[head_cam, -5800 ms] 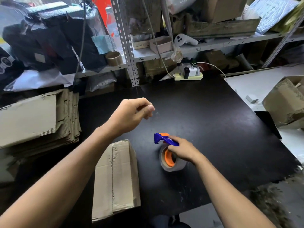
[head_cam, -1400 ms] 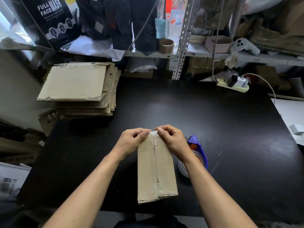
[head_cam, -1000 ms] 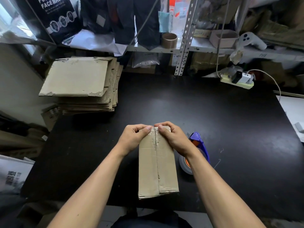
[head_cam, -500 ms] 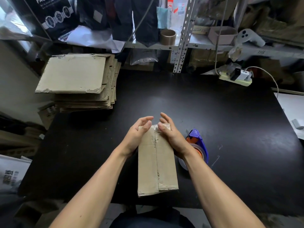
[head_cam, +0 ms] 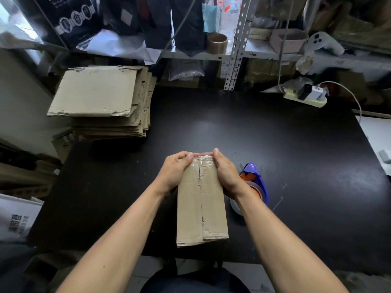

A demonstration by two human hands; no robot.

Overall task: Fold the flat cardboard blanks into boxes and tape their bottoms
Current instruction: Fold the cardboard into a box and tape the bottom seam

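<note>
Fingers of both hands curl over the taped far end of the box, gripping it. Black tabletop; blank stack at ten o'clock, box at six, tape dispenser touching the right wrist.

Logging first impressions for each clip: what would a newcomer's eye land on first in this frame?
First, the folded cardboard box at the near edge of the black table, gripped at its taped far end by the left hand and right hand. Next, the blue tape dispenser just right of the right wrist. Then the stack of flat cardboard blanks at the table's far left corner.
</note>
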